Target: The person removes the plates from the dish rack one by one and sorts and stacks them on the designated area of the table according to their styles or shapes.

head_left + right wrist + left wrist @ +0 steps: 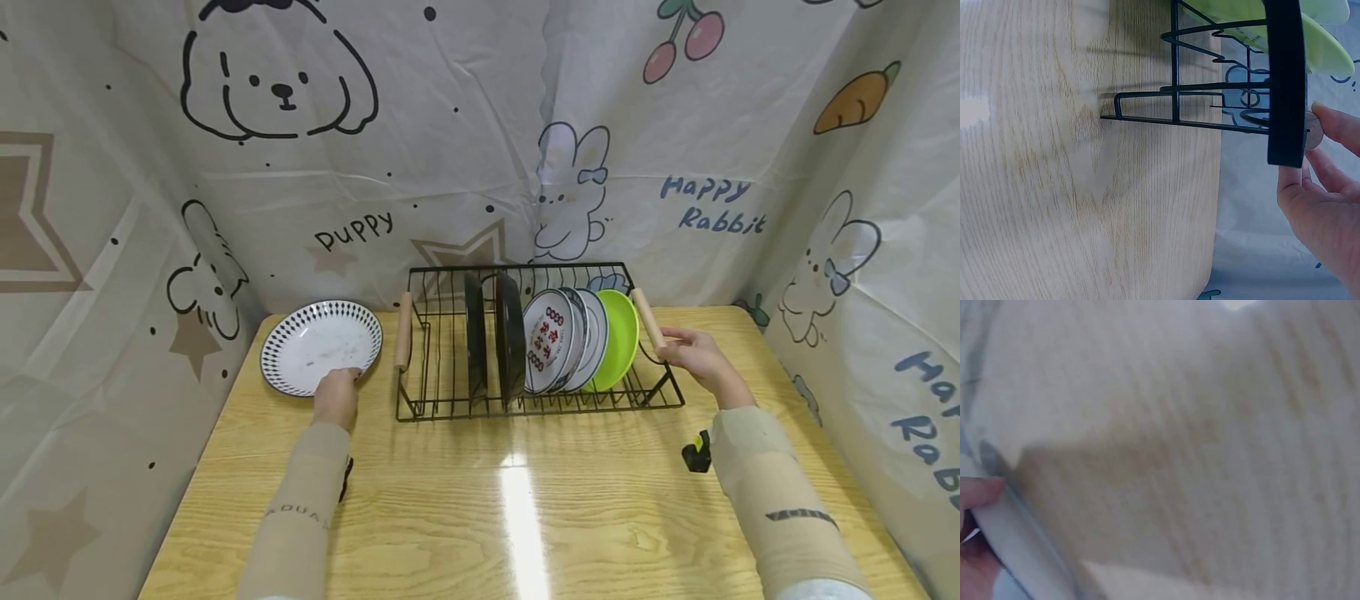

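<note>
A white plate (322, 350) with a black diamond-pattern rim is at the table's far left. My left hand (337, 397) pinches its near right edge; the left wrist view shows a blurred thumb over the plate's rim (1022, 534). In the middle stands a black wire dish rack (438, 408) with wooden handles. My right hand (701, 360) holds the right wooden handle (648, 319), with thumb and fingers about it in the right wrist view. Upright in the rack are two dark flat pieces (511, 342), several white plates (546, 342) and a lime-green plate (619, 337).
The rack stands on a wood-grain table (435, 508). Printed cloth (450, 167) hangs close behind and along both sides. A small black and yellow object (697, 452) shows beside the right wrist.
</note>
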Demonstrator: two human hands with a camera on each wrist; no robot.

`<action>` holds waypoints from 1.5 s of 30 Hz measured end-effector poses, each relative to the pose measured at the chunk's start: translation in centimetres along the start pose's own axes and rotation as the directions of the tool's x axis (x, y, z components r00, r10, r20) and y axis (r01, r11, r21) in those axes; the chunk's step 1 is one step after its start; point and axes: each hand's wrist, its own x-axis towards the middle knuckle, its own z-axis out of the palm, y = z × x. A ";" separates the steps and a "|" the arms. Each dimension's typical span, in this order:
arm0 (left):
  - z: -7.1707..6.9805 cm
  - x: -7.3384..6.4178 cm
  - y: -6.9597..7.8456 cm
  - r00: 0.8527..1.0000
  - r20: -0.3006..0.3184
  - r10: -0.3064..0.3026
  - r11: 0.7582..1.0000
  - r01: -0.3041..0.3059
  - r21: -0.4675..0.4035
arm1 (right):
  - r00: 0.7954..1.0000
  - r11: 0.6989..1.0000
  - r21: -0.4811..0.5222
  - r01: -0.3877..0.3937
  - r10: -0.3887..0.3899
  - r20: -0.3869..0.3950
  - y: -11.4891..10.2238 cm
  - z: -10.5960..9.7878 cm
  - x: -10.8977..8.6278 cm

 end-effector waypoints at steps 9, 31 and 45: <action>-3.7 1.1 1.6 0.966 0.238 -0.102 0.972 0.148 -0.184 | 1.000 1.000 0.012 -0.007 0.007 0.001 0.0 0.1 0.1; -10.6 -0.3 15.4 0.992 -0.120 0.034 0.728 -0.107 -0.677 | 1.000 1.000 -0.013 -0.007 0.007 0.005 0.2 0.0 0.1; -7.9 -2.0 20.0 0.996 0.006 0.087 0.712 -0.058 -0.700 | 1.000 1.000 0.013 -0.017 0.017 -0.002 0.4 -0.1 0.4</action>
